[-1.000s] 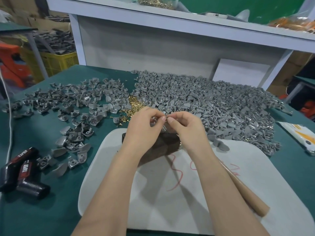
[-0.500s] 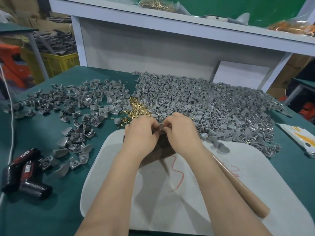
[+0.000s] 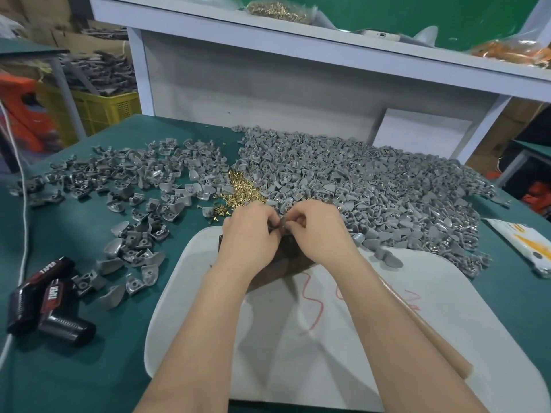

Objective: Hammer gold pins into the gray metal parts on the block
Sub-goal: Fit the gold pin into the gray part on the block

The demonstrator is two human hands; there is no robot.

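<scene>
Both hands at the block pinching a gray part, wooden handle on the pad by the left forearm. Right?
No. Head view: the wooden handle lies on the pad by the right forearm, not the left. Left hand and right hand are at the block, pinching a gray part.

A green surface [image 3: 179, 368] carries a white mat [image 3: 343, 353] at 6 o'clock, a big heap of gray parts [image 3: 372, 186] at 1, looser gray parts [image 3: 125, 180] at 10, gold pins [image 3: 241, 189] at 12 between them, two black cans [image 3: 44, 302] at 8, and a packet [image 3: 518, 245] at 3.

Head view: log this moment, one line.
left hand: pinches gray part | right hand: pinches same part | over block | wooden handle: unheld
</scene>
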